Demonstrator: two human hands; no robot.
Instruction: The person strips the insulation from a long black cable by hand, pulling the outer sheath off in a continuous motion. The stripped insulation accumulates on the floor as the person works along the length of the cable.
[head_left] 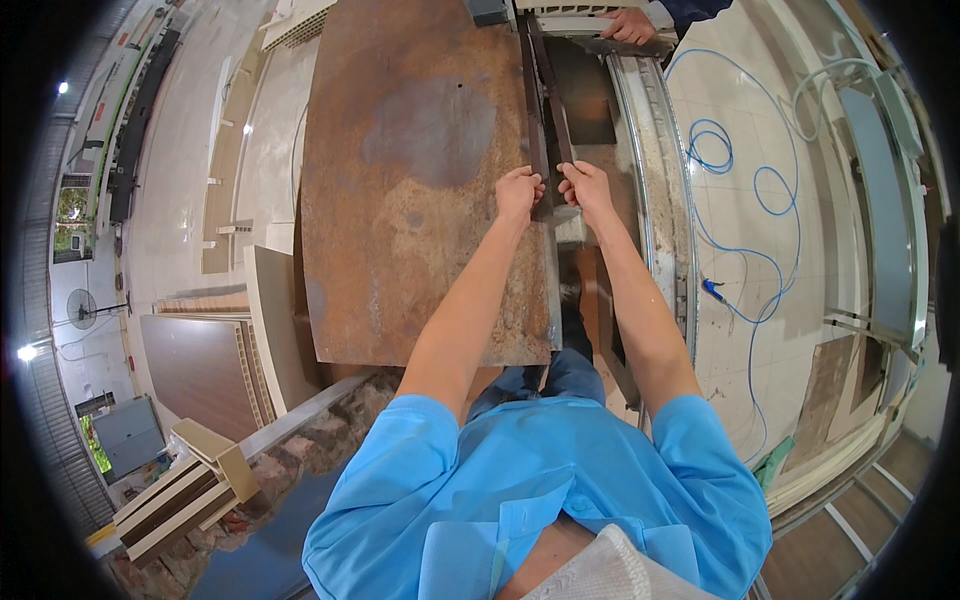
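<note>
My left hand (518, 194) is closed around the near end of a long, thin dark brown strip (532, 120). Beside it, my right hand (587, 188) grips the end of a second dark brown strip (554, 105). Both strips run away from me along the right edge of a large rust-brown sheet-topped table (400, 240), and their near ends stand a little apart. Under and between the strips lies a dark gap in the machine frame.
A metal rail (650, 180) runs along the right of the gap. At its far end another person's hand (628, 25) rests on the frame. A blue air hose (770, 270) coils over the floor on the right. Stacked boards (200, 365) lean at the left.
</note>
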